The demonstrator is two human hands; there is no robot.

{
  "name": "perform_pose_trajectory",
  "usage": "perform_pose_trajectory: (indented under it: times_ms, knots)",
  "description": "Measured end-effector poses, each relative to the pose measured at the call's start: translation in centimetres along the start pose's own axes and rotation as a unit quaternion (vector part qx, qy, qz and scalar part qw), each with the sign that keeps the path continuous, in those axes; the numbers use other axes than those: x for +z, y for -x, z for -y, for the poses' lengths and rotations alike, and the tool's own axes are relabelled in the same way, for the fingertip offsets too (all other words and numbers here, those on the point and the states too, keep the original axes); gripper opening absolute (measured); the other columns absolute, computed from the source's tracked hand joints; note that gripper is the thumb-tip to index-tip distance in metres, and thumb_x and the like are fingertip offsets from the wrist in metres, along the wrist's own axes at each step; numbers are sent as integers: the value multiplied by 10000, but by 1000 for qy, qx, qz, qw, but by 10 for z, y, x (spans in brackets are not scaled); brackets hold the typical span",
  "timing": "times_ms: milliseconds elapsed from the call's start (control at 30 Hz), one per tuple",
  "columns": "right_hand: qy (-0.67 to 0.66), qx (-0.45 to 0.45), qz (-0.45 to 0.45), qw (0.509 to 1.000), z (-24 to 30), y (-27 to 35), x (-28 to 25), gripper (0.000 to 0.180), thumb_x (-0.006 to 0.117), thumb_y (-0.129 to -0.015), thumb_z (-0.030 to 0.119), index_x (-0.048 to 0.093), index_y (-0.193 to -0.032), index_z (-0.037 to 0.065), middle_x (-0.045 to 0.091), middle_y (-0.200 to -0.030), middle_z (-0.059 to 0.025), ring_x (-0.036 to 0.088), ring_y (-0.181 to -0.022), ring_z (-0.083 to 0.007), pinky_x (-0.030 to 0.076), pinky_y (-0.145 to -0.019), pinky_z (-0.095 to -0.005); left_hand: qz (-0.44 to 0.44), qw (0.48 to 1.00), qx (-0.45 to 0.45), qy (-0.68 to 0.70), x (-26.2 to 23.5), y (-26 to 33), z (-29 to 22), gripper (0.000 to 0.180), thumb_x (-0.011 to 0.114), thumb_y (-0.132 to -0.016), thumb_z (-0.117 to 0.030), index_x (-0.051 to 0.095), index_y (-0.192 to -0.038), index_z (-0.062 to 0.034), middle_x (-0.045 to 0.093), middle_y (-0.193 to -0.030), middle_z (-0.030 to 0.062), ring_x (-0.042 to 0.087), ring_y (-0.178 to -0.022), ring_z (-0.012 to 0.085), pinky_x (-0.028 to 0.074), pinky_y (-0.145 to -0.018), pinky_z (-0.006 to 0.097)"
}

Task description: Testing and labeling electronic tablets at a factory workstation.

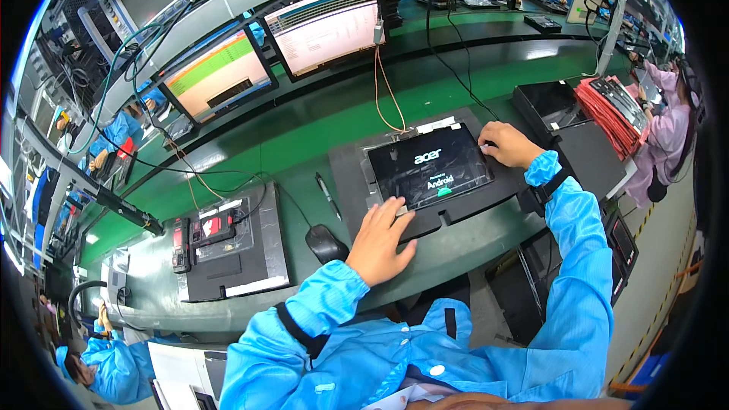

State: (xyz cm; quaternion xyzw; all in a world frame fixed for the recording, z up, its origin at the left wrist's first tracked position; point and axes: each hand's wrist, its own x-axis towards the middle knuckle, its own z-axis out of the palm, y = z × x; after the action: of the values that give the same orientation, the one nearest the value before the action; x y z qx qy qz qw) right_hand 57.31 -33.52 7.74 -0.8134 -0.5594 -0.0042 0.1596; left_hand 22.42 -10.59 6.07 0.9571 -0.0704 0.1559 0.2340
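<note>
A black tablet [399,175] lies face up on a dark foam pad [351,171], its screen lit with a white start-up logo and a small green figure. My left hand [381,241] rests at the tablet's lower left corner, fingers spread and fingertips touching its edge. At the tablet's upper right edge, my right hand [512,144] has its fingers curled in; what they pinch, if anything, is hidden. A thin black cable [458,80] runs down close to that hand. Left of the pad lie a pen [328,195] and a black mouse [326,244].
Another pad [269,262] on the left bears red and black devices [214,228]. Two monitors [326,30] hang behind the green bench. Black boxes [548,102] and a red stack [607,118] stand at right. Co-workers sit nearby, one in pink [668,118] at far right.
</note>
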Motion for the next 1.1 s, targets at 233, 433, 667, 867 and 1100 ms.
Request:
perform_pose_trajectory:
  times_ms: [233,433,667,867,1100]
  knots:
    - [-20,33,59,998,45,6,-67,197,696,-921,182,667,-1042,29,722,-984,-186,684,-956,-421,537,-853,-489,-77,988,-83,-102,35,-36,-1,893,794,-871,-359,389,-1583,-4,361,-1617,305,314,-1536,476,213,-1258,635]
    - [6,-1,61,998,96,2,-120,209,725,-829,172,660,-960,23,719,-830,-188,706,-766,-389,552,-698,-438,-148,983,-42,-97,54,-60,-9,832,777,-851,-191,410,-1579,-27,385,-1618,269,379,-1505,461,313,-1230,595]
    - [31,16,66,997,138,1,-138,244,755,-764,210,679,-876,6,704,-750,-176,700,-692,-348,550,-660,-411,-247,964,40,-94,45,-63,2,692,680,-724,59,605,-1409,-2,622,-1429,210,608,-1332,398,507,-1118,508]
    - [-31,69,70,995,193,9,-172,284,750,-775,235,702,-895,-18,694,-754,-174,672,-682,-298,530,-653,-385,-292,951,41,-94,-20,-34,-31,637,639,-684,100,674,-1315,16,698,-1322,220,680,-1240,389,552,-1068,507]
    - [-62,96,9,993,238,23,-166,477,868,-839,405,757,-1063,-1,722,-935,-151,666,-811,-245,525,-740,-360,-287,950,-2,-120,-101,39,-36,565,608,-731,168,703,-1268,22,715,-1295,235,688,-1237,395,559,-1062,504]
